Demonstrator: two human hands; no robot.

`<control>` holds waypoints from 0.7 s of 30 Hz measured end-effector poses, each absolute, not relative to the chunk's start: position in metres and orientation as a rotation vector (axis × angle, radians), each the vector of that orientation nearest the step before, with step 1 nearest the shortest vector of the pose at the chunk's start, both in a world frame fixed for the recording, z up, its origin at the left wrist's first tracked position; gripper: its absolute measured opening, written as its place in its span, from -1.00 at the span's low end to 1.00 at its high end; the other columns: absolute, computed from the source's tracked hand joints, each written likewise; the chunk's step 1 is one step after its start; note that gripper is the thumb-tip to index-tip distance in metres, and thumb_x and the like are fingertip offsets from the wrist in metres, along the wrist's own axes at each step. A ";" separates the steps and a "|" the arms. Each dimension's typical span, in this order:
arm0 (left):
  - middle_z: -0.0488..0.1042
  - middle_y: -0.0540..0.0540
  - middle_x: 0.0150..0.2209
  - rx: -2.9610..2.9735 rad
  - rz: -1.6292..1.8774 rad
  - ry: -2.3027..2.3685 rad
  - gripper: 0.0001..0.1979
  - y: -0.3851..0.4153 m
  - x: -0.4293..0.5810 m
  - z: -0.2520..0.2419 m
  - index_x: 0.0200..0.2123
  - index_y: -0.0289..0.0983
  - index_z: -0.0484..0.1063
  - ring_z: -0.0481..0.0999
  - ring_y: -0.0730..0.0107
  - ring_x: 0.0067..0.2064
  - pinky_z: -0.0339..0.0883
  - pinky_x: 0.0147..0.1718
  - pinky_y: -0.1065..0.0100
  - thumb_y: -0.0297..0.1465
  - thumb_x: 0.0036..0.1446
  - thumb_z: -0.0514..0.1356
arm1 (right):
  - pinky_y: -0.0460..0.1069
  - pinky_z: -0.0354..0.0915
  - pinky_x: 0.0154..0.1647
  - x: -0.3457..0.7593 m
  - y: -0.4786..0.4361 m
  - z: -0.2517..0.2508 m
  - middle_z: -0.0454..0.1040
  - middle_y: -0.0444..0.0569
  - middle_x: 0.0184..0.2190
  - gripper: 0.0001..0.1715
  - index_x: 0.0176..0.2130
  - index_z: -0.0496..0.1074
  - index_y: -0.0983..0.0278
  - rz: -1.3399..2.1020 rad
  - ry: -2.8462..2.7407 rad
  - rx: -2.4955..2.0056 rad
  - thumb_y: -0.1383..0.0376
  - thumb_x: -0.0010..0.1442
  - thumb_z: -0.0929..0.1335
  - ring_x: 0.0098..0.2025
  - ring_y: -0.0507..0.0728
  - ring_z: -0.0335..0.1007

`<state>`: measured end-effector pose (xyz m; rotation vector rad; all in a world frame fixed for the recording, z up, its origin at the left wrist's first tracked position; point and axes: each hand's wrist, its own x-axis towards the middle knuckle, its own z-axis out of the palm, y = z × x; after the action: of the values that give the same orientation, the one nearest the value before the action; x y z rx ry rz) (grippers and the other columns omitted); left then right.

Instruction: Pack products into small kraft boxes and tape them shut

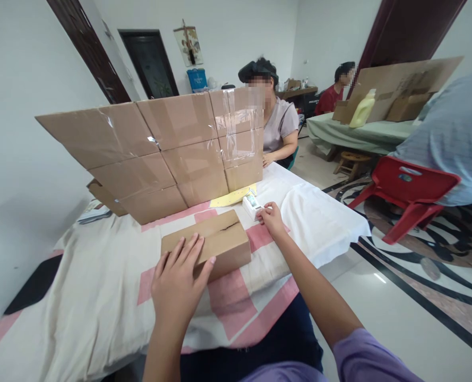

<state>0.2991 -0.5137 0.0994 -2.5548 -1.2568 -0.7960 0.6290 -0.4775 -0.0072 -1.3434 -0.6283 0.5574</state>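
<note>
My left hand (182,278) lies on a closed brown cardboard box (215,228), its fingers spread over the top and near edge. A dark, ragged slit runs along part of the box's lid. To the right, my right hand (271,217) has its fingers curled in and gripping the near corner of a small white box (251,206) with a greenish picture on top. The small box rests on the cloth. Behind it lies a flat yellow piece (234,196) with small marks, partly against the cardboard wall.
A tall taped cardboard partition (191,143) stands across the table. The table is covered by a pink and white cloth (112,276). Beyond the partition sits a person (279,124) wearing a headset. A red plastic chair (413,183) stands at right. A black flat object (34,284) lies at left.
</note>
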 end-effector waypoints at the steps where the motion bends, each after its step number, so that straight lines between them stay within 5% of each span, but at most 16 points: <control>1: 0.39 0.03 0.29 -2.554 -0.793 -1.259 -0.51 -0.514 0.299 0.100 0.27 -0.08 0.37 0.34 0.09 0.34 0.08 0.29 0.01 -0.09 0.37 0.00 | -0.15 0.24 -0.62 0.629 -0.477 -0.008 0.53 -0.24 -0.52 -0.65 -0.23 0.14 0.13 0.556 -0.630 -1.339 0.23 -0.04 0.33 -0.53 0.05 0.41; 21: 0.40 0.02 0.29 -2.543 -0.797 -1.257 -0.52 -0.511 0.301 0.098 0.28 -0.04 0.35 0.35 0.10 0.33 0.10 0.29 0.03 -0.10 0.37 0.01 | -0.03 0.37 -0.39 0.628 -0.477 -0.009 0.52 -0.25 -0.55 -0.68 -0.24 0.14 0.13 0.549 -0.654 -1.283 0.23 -0.02 0.31 -0.48 0.08 0.45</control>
<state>0.3005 -0.5111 0.0978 -2.5432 -1.2565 -0.7974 0.6280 -0.4766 -0.0085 -1.2827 -0.6541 0.5491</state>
